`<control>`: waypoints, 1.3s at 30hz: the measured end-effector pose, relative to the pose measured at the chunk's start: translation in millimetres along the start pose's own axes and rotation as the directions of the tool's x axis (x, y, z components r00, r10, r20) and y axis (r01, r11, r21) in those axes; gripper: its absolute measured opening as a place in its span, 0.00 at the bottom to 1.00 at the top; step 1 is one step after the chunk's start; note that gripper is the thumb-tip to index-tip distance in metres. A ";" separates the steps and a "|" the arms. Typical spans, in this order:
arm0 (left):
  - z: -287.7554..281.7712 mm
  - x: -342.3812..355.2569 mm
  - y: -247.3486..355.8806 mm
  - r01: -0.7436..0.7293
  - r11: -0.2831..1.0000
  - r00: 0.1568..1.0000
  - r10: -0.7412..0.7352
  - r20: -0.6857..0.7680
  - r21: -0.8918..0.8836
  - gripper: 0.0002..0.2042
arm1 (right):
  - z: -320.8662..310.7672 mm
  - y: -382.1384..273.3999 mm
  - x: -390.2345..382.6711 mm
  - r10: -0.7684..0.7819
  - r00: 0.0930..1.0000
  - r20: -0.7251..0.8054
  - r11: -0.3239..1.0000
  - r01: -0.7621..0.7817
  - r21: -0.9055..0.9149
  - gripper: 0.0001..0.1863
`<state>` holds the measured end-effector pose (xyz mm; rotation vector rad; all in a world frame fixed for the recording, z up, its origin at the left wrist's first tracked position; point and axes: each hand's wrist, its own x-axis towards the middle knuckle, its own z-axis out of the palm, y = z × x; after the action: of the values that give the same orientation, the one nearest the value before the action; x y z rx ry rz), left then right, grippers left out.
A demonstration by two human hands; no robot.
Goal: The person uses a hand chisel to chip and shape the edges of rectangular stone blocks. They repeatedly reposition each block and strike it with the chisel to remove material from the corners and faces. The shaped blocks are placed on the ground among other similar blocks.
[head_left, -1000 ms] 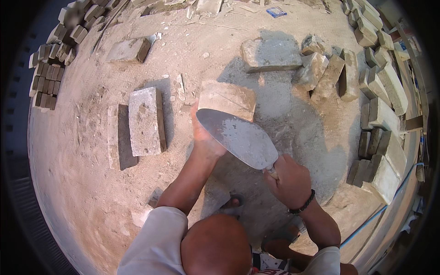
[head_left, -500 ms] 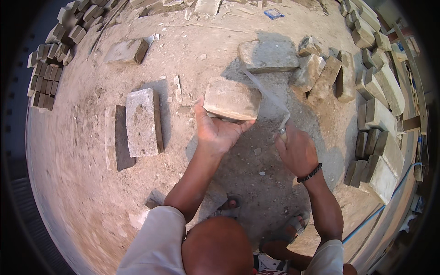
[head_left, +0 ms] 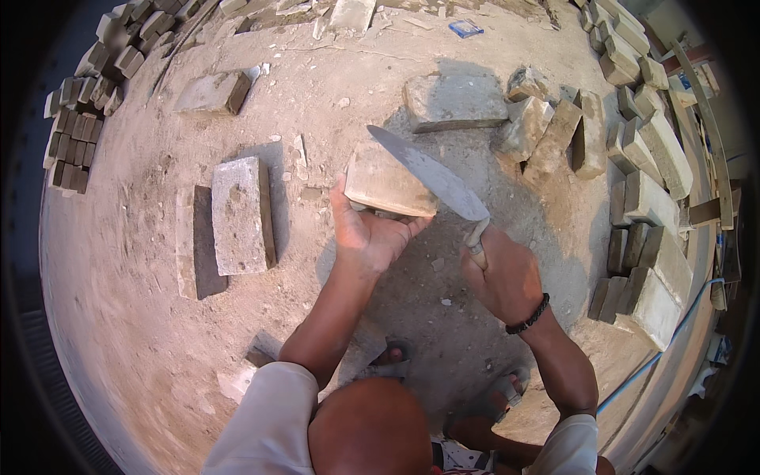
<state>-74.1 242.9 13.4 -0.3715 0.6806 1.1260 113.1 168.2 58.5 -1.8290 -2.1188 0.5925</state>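
Observation:
My left hand [head_left: 374, 235] is wrapped round the near end of a grey-brown brick [head_left: 384, 178], thumb on its left side and fingers beneath and along the near edge. In my right hand [head_left: 500, 273] is a trowel [head_left: 431, 174], gripped by its pale handle. The trowel's long grey blade points up and left, and its tip overlaps the brick's far right part; whether it touches cannot be made out. A dark braided bracelet circles my right wrist.
Two bricks [head_left: 241, 218] lie left of my hands, another brick [head_left: 212, 93] farther off. Ahead lies a large block [head_left: 457, 103], with several broken bricks [head_left: 554, 127] beside it. Brick stacks line the left [head_left: 75, 142] and right [head_left: 653, 269]. A blue hose [head_left: 633, 380] runs at right.
The trowel blade has swung left from beside the brick to over its right part, turning its flat face into view. The brick has shifted slightly left and tilted.

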 end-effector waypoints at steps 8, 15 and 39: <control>-14.9 12.6 4.8 0.002 0.999 0.989 -0.010 0.149 0.053 0.41 | 4.2 6.0 12.0 0.004 1.000 0.020 0.996 -0.002 -0.086 0.13; -15.1 0.5 5.6 -0.017 0.997 0.993 0.009 0.114 0.070 0.40 | -5.1 9.3 15.5 -0.056 0.994 0.090 0.991 0.067 -0.118 0.13; -133.2 -29.7 13.5 0.232 0.972 0.958 -0.221 0.182 -0.045 0.37 | 81.0 35.0 -55.0 0.354 0.926 0.128 0.671 -0.347 0.655 0.19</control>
<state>-135.3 148.5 -65.0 -0.3908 0.4334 0.9511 114.7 108.0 -26.3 -1.7628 -1.2494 1.2448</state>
